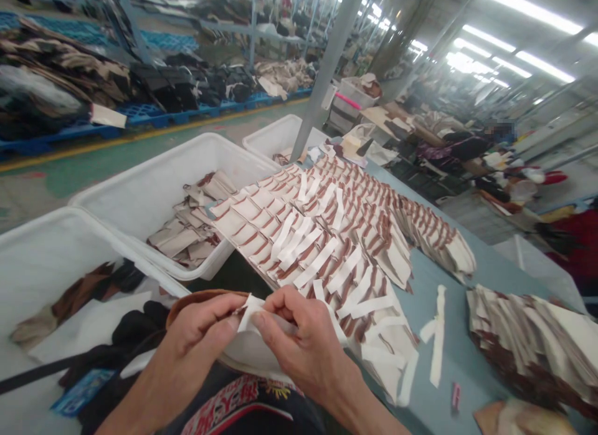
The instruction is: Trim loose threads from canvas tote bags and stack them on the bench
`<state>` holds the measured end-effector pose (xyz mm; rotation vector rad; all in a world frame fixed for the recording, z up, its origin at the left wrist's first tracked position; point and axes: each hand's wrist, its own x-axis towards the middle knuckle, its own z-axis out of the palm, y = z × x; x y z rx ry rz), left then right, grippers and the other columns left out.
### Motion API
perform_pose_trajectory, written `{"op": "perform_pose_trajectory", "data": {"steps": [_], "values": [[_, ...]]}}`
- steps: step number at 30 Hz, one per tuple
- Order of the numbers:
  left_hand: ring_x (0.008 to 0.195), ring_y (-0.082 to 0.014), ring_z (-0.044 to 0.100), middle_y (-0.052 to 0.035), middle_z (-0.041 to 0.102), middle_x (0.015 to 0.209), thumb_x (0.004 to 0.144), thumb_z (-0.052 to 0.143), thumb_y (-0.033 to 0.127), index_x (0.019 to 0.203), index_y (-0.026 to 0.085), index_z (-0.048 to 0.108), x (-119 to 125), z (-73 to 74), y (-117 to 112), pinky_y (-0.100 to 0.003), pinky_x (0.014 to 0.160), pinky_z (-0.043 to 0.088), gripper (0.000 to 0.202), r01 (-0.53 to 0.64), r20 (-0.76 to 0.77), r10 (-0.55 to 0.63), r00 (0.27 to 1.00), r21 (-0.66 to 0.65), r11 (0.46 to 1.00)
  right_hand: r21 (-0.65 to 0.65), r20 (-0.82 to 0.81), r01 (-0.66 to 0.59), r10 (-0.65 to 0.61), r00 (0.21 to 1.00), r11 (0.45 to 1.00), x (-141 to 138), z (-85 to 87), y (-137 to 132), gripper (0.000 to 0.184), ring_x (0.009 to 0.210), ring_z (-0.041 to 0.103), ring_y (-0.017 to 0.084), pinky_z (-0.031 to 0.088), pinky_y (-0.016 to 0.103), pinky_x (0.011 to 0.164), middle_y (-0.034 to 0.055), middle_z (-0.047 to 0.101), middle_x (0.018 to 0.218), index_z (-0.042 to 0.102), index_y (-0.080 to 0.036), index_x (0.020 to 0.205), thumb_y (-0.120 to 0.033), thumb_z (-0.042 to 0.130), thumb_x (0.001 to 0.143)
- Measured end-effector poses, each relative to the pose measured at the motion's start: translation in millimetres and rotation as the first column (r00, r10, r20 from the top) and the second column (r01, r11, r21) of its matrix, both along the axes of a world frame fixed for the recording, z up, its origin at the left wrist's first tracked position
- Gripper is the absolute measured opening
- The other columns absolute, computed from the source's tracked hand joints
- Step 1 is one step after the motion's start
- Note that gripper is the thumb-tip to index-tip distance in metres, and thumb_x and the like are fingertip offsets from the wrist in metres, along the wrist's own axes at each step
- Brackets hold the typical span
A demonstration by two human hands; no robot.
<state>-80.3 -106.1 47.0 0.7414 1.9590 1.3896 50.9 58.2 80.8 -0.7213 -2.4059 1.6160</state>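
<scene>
Close to my body, both hands hold a curved piece point(243, 355) with a pale cream side and a brown outer edge. My left hand point(200, 338) is closed, its thumb and fingertips pinching the piece's upper edge. My right hand point(301, 338) is closed too, pressing the end of a white strip point(250, 315) against that edge with thumb and bent fingers. The fingers hide part of the strip and the piece. Just beyond, overlapping rows of cream pieces with brown edges point(261, 214) cover the table, and several loose white strips point(317, 263) lie across them.
White bins point(205, 151) stand along the table's left side, with cut pieces inside. At right, a stack of cream and brown pieces point(527, 341) and a small pink object point(456, 396) rest on the blue-grey table point(434, 260). A grey post point(327, 73) rises behind the bins.
</scene>
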Motion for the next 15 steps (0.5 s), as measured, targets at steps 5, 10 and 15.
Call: {"op": "perform_pose_trajectory", "data": {"steps": [5, 10, 15], "values": [[0.103, -0.0283, 0.076, -0.0033, 0.091, 0.109, 0.099, 0.065, 0.049, 0.098, 0.029, 0.096, -4, 13.5, 15, -0.027, 0.093, 0.06, 0.037, 0.001, 0.037, -0.003, 0.999, 0.062, 0.998, 0.217, -0.094, 0.093, -0.074, 0.993, 0.972, -1, -6.2, -8, 0.021, 0.049, 0.048, 0.01, 0.03, 0.023, 0.051, -0.0059, 0.058, 0.059, 0.067, -0.022, 0.084, -0.035, 0.067, 0.102], [0.1, -0.0295, 0.079, -0.0038, 0.091, 0.109, 0.1, 0.068, 0.051, 0.105, 0.029, 0.097, -9, 6.9, 18, -0.027, 0.09, 0.064, 0.037, 0.02, 0.092, -0.027, 0.995, 0.081, 0.997, 0.443, -0.175, 0.199, -0.134, 0.975, 0.874, -5, -11.7, -11, 0.022, 0.044, 0.046, 0.009, 0.03, 0.024, 0.052, -0.0073, 0.056, 0.055, 0.069, -0.021, 0.083, -0.029, 0.069, 0.103], [0.103, -0.0285, 0.081, -0.0036, 0.092, 0.115, 0.1, 0.072, 0.051, 0.111, 0.028, 0.097, -17, -12.4, 14, -0.026, 0.094, 0.063, 0.035, 0.03, 0.128, -0.041, 0.991, 0.086, 0.996, 0.601, -0.226, 0.274, -0.169, 0.959, 0.751, -11, -14.4, -13, 0.025, 0.047, 0.055, 0.012, 0.034, 0.028, 0.057, -0.0052, 0.06, 0.055, 0.071, -0.022, 0.081, -0.027, 0.067, 0.105]]}}
